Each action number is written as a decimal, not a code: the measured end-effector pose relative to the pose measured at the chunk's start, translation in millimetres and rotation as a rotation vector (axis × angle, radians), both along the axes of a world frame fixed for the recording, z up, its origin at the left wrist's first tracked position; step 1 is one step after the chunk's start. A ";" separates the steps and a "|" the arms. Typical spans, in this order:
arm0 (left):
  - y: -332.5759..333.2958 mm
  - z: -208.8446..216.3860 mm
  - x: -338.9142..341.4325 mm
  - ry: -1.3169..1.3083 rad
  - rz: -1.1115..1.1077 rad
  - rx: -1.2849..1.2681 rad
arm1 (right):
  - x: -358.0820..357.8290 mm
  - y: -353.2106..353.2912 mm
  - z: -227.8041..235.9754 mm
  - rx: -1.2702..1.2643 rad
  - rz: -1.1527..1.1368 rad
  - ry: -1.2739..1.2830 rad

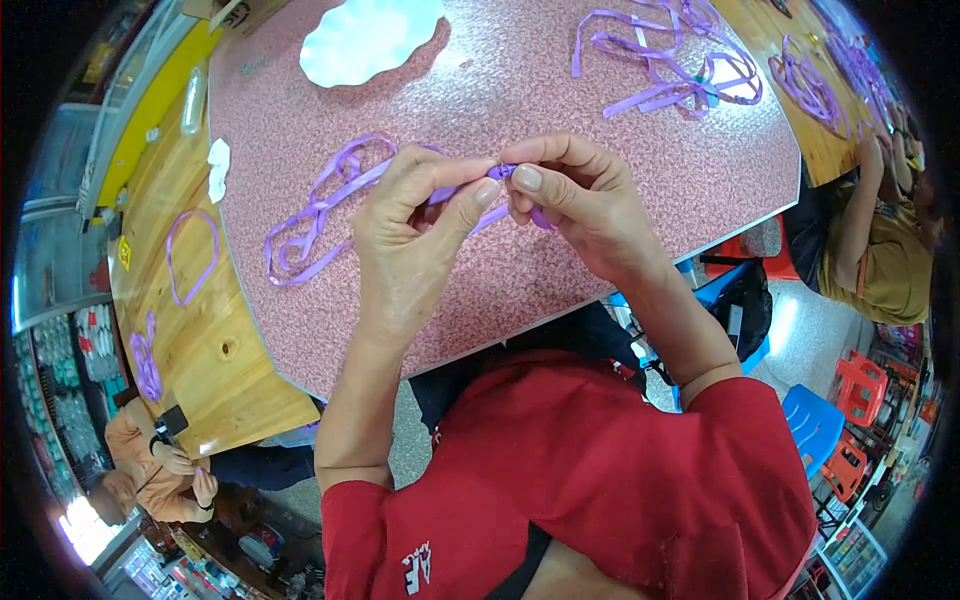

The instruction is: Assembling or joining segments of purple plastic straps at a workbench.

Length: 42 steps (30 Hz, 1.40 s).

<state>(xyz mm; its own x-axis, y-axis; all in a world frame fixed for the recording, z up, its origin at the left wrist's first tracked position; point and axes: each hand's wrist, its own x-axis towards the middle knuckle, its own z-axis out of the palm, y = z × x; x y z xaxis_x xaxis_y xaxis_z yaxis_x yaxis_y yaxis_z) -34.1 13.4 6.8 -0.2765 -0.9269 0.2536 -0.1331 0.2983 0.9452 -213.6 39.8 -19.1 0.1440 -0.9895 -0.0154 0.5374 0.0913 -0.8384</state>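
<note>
Over the pink speckled table, my left hand and my right hand meet fingertip to fingertip. Each pinches a purple ribbon between thumb and forefinger. A small bunched knot in the ribbon shows between the two thumbs. From my left hand the ribbon trails in loose loops across the table to the left. A short curl of it peeks out below my right fingers, whose inner side is hidden.
A white scalloped dish lies at the far side. Another tangle of purple ribbon is at the far right. Wooden tables flank mine, with a ribbon loop on the left one. A co-worker sits left, another right.
</note>
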 end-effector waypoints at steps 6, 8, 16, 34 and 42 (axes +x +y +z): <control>1.3 4.9 2.1 -0.081 -0.006 -0.056 | -0.9 1.0 4.6 -0.034 -0.026 0.095; 1.4 6.9 2.3 -0.117 -0.015 -0.065 | -2.0 0.9 4.5 -0.105 -0.067 0.205; 0.5 14.7 5.9 -0.140 -0.082 -0.039 | -7.9 1.1 6.8 -0.108 -0.005 0.248; 0.3 5.8 0.8 -0.024 -0.032 -0.102 | 1.5 2.7 6.5 -0.587 -0.308 0.649; -4.7 -8.4 -0.3 0.040 -0.061 -0.080 | 0.7 -2.2 -0.2 -0.622 -0.251 0.749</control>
